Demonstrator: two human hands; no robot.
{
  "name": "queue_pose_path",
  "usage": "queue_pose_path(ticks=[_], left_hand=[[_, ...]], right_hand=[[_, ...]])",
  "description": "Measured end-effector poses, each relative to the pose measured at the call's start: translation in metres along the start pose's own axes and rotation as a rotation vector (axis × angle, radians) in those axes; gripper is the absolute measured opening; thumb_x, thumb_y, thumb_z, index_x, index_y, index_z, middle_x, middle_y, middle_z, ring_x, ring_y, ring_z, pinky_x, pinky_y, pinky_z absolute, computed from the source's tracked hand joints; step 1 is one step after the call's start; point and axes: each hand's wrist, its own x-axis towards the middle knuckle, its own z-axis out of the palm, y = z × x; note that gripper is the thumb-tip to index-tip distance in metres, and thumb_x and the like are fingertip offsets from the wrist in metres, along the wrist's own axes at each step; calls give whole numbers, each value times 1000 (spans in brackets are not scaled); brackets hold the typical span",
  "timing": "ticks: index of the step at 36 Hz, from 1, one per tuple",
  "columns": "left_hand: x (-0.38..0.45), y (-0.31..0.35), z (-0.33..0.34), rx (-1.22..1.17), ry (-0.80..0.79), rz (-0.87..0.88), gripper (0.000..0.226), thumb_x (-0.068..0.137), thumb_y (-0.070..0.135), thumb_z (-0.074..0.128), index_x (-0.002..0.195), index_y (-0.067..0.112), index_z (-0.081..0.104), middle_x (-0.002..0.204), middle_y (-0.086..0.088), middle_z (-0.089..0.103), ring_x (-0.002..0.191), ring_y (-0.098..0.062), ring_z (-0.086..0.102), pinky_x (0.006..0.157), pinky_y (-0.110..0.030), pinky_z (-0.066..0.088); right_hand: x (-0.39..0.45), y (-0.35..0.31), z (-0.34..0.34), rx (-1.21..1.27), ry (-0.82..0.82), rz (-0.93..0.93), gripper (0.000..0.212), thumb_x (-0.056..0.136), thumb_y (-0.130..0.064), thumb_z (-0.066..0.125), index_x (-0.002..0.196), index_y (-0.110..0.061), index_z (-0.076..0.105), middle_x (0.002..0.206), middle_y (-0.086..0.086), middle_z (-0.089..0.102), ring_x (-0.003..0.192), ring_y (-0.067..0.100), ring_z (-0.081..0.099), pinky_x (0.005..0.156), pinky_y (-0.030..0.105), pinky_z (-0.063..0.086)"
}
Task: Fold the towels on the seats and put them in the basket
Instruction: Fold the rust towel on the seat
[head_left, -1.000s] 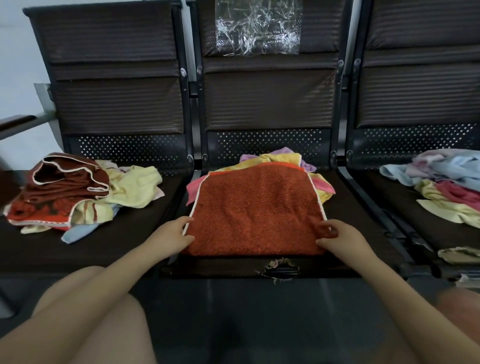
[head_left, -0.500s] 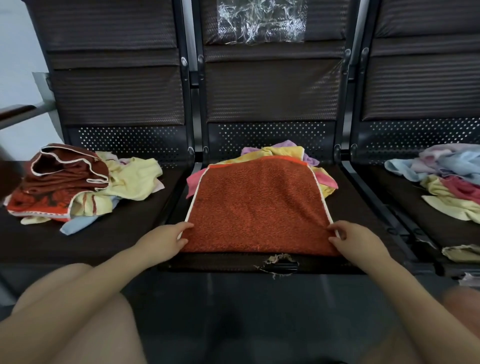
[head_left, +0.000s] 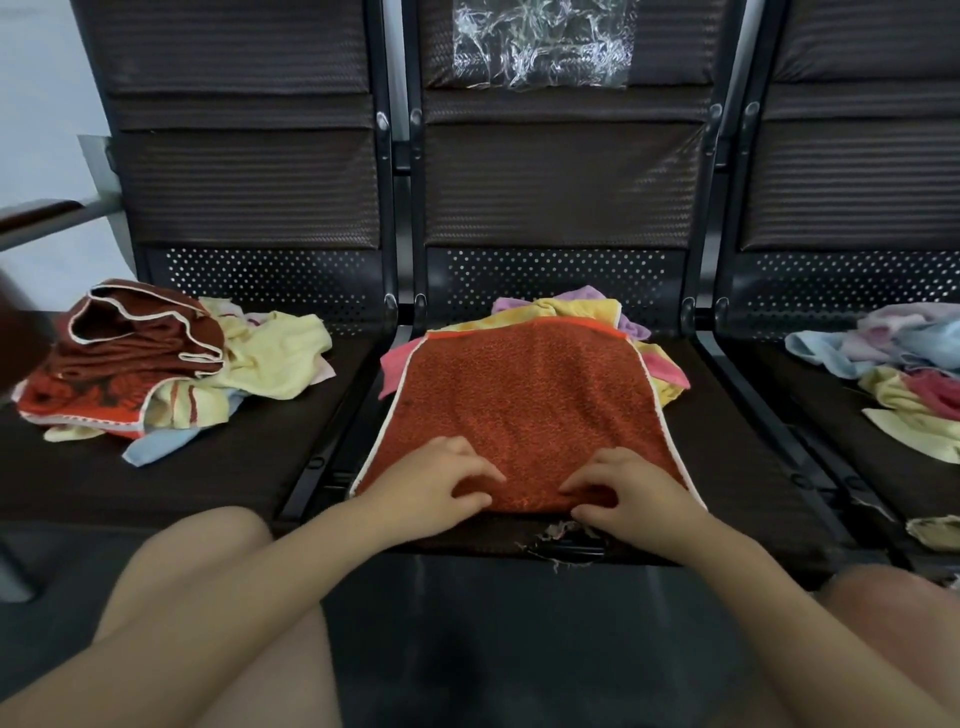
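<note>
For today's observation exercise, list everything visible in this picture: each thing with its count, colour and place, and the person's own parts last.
seats: three, dark brown, in a row
orange towel: one, spread on the middle seat over pink, yellow and purple towels
left towel pile: one, brown, orange, yellow, blue, left seat
right towel pile: one, blue, pink, yellow, right seat
plastic wrap: one, clear, middle backrest
left hand: on orange towel's near edge
right hand: same edge

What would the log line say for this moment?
step: folding | item: orange towel on middle seat | left hand, right hand: pressing near edge | basket: unseen
</note>
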Motion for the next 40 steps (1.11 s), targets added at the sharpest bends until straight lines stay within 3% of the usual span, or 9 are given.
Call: queue_pose_path(ticks=[6, 11, 20, 23, 26, 31, 35, 38, 40], left_hand=[[18, 7, 10, 80, -43, 29, 44, 91, 45, 59, 133, 34, 53, 120, 10, 52, 117, -10, 43, 100, -31, 39], [36, -11, -1, 125, -25, -21, 42, 92, 24, 59, 133, 29, 54, 123, 4, 58, 116, -17, 51, 99, -32, 40], [27, -69, -31, -22, -10, -222, 33, 89, 18, 66, 121, 26, 66, 120, 12, 63, 113, -6, 56, 100, -24, 42], [18, -86, -33, -54, -43, -257, 32, 87, 14, 68, 117, 24, 68, 113, 11, 66, 110, -7, 59, 96, -21, 43], [10, -95, -35, -78, 8, -295, 32, 87, 16, 69, 116, 28, 68, 106, 15, 64, 102, -7, 61, 79, -6, 39], [4, -95, -38, -196, 164, -370, 31, 88, 18, 68, 116, 33, 65, 92, 13, 61, 85, -4, 56, 69, -11, 37], [5, -93, -42, -318, 271, -348, 37, 88, 11, 68, 98, 47, 65, 99, 14, 66, 82, 1, 57, 66, -6, 39], [3, -91, -46, -384, 297, -313, 51, 87, 10, 68, 86, 61, 66, 101, 19, 67, 91, -1, 60, 77, -12, 44], [0, -85, -50, -458, 310, -305, 42, 88, 9, 67, 95, 50, 70, 105, 15, 67, 99, -6, 61, 87, -23, 46]], right_hand=[[20, -4, 1, -52, 116, 32, 18, 90, -27, 60, 106, -29, 68, 108, -13, 65, 103, 10, 59, 89, 32, 48], [31, -5, -5, -9, 249, 96, 17, 92, -25, 58, 106, -27, 67, 109, -13, 66, 103, 10, 59, 86, 29, 47], [18, 18, -20, 20, -42, 184, 49, 81, -33, 74, 128, -34, 58, 130, -16, 56, 119, 5, 51, 100, 21, 39], [12, 34, -27, -10, -8, 292, 43, 82, -31, 73, 123, -34, 61, 123, -12, 62, 111, 9, 57, 94, 27, 45], [4, 48, -36, -18, 14, 419, 32, 84, -29, 71, 115, -29, 65, 103, -4, 65, 97, 14, 58, 82, 27, 45], [-4, 57, -39, 126, 194, 403, 12, 87, -18, 67, 92, -29, 66, 84, -8, 64, 87, 16, 60, 72, 29, 42], [-4, 51, -34, 287, 370, 358, 7, 94, -13, 57, 95, -20, 58, 77, -9, 60, 75, 8, 56, 61, 22, 38], [-4, 46, -34, 345, 449, 355, 9, 94, -11, 56, 98, -18, 55, 80, -5, 61, 77, 16, 57, 63, 30, 38], [-6, 42, -38, 422, 462, 373, 11, 93, -10, 56, 99, -20, 56, 85, 0, 65, 77, 17, 59, 67, 32, 44]])
